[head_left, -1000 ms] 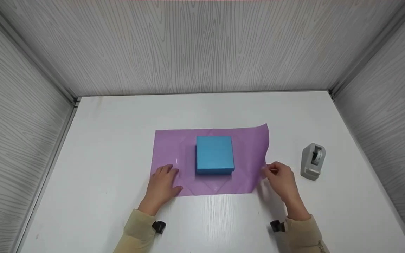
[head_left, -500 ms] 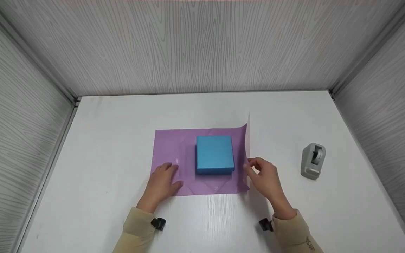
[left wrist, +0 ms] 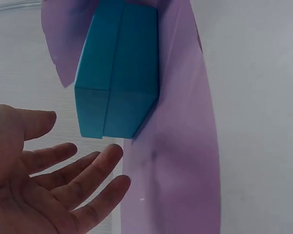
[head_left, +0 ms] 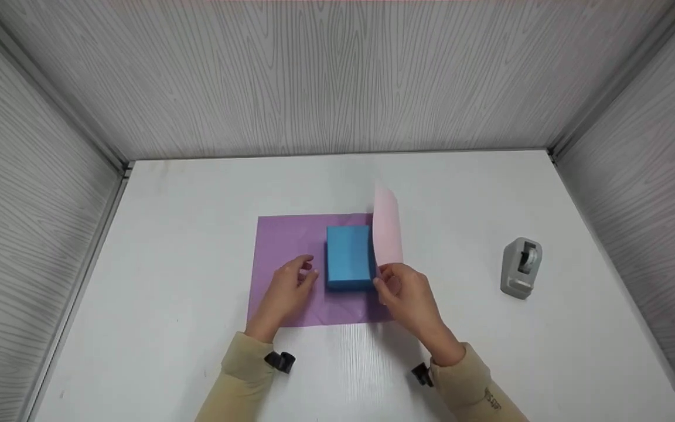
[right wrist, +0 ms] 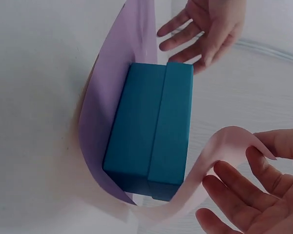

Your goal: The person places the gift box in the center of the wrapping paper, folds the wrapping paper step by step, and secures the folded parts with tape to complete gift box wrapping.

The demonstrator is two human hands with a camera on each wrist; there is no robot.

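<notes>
A blue lidded box (head_left: pixel 348 255) sits on a sheet of purple wrapping paper (head_left: pixel 285 240) on the white table. My right hand (head_left: pixel 411 296) pinches the paper's right edge between thumb and forefinger. That side is folded up against the box, its pale pink underside (head_left: pixel 387 228) showing and its edge covering the right part of the lid. My left hand (head_left: pixel 287 287) hovers just left of the box with fingers relaxed. In the left wrist view the left hand (left wrist: pixel 63 180) holds nothing and its fingertips are apart from the box (left wrist: pixel 119 73).
A grey tape dispenser (head_left: pixel 521 268) stands on the white table (head_left: pixel 197 193) to the right of the paper. Wood-grain panels (head_left: pixel 337 76) close off the back and both sides.
My right hand has carried the paper's right edge leftward, up and over the box's right side. My left hand has lifted off the paper and shifted right, towards the box.
</notes>
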